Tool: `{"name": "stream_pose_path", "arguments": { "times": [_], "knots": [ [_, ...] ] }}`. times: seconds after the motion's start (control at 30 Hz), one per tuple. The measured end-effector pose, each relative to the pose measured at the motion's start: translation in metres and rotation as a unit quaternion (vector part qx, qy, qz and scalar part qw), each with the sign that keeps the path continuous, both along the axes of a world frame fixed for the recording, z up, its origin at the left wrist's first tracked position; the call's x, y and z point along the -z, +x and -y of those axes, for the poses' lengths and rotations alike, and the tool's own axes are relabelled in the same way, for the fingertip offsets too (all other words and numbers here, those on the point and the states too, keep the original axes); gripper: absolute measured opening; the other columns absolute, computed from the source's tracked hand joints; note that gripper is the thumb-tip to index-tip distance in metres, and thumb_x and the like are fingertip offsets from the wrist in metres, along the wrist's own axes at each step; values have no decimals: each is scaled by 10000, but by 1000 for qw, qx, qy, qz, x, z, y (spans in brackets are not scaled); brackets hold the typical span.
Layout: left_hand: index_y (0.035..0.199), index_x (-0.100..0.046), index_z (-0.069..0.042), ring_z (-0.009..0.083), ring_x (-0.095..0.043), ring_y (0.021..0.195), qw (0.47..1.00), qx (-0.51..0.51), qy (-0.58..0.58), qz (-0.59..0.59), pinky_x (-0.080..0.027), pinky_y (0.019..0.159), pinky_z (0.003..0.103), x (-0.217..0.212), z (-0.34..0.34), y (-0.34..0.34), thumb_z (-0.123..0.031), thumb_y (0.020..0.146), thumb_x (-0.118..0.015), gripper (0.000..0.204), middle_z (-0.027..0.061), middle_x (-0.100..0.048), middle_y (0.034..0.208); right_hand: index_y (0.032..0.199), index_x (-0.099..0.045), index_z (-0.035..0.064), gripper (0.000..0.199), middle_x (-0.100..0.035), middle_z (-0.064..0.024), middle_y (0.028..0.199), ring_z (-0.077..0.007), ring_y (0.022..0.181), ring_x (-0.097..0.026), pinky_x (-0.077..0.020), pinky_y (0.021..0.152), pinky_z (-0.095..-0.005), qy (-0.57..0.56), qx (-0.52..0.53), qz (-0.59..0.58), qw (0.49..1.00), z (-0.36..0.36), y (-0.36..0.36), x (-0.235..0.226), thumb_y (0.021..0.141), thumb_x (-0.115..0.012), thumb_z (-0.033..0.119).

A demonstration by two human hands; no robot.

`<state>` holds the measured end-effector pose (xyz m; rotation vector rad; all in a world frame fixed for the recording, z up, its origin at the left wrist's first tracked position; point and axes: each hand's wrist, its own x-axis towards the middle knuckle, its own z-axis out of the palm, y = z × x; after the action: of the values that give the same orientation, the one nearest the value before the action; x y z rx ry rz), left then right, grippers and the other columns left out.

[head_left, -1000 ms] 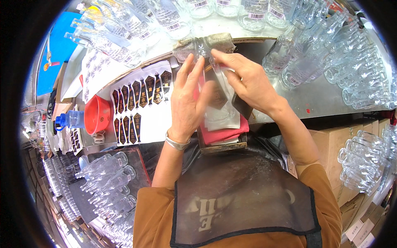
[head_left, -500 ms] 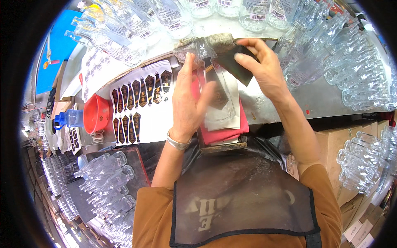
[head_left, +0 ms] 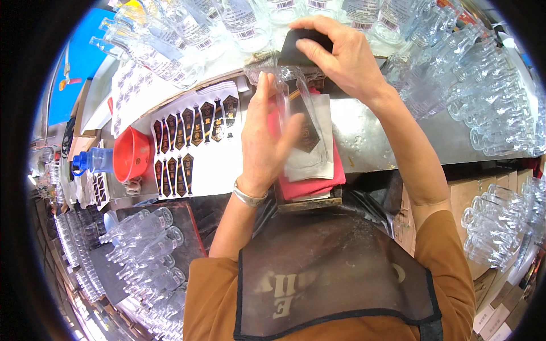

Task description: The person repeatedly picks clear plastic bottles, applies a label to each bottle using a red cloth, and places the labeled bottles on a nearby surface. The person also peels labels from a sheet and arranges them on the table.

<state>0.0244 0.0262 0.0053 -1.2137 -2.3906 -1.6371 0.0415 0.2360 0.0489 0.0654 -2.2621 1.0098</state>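
A clear glass bottle (head_left: 311,162) lies on a padded stand in front of me, bearing a dark, pointed label (head_left: 307,133). My left hand (head_left: 261,142) holds the bottle from its left side, fingers stretched along it and the blurred thumb over it. In my right hand (head_left: 347,57) is a flat black scraper (head_left: 296,50), pinched between thumb and fingers above the bottle's neck end. Red cloth (head_left: 315,186) and white padding lie under the bottle. Left of the stand, a white sheet (head_left: 213,170) carries several dark labels in two rows.
Clear bottles with barcode labels (head_left: 244,28) line the far side. More glass bottles lie stacked at the right (head_left: 489,108) and lower left (head_left: 148,244). A red bowl (head_left: 132,156) and a blue-capped container (head_left: 99,161) stand left. Cardboard boxes (head_left: 426,210) are at lower right.
My right hand has moved up and left with the black scraper, away from over the bottle's right side to beyond its neck end. The left hand stays at the bottle.
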Motion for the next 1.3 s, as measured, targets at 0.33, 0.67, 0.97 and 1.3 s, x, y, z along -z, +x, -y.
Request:
{"name": "stream_pose_path", "arguments": {
  "times": [0.33,0.67,0.97,1.3],
  "knots": [
    [1518,-297,68,330,-518,1312,1000,-4,-15,-9,-422,1083,398,0,1,0,-133,876,-728,799,244,-475,1470,1183,-664,57,276,-708,-102,1021,-203,888,-676,-531,808,-316,-24,-12,-39,999,7,5,2,913,-667,111],
    [1554,-273,0,292,-519,1322,999,20,17,30,-480,1040,389,0,6,-4,-122,921,-711,779,222,-466,1491,1284,-611,168,321,-710,-81,974,-261,810,-669,-545,747,-360,83,31,-148,985,16,2,-5,967,-631,214],
    [1576,-79,33,339,-420,1416,991,113,-39,57,-367,1150,411,19,51,21,-178,673,-893,1234,253,-349,1561,892,-631,91,166,-615,-67,866,-260,815,-610,-529,712,-376,150,-187,19,971,85,106,-4,743,-697,59],
    [1594,-42,-25,328,-505,1325,990,96,-41,97,-415,1102,419,14,48,31,-53,703,-847,1201,247,-400,1529,970,-688,87,206,-679,-97,930,-306,883,-651,-536,793,-386,171,-60,-50,982,45,47,-7,770,-738,97]
  ]
}}
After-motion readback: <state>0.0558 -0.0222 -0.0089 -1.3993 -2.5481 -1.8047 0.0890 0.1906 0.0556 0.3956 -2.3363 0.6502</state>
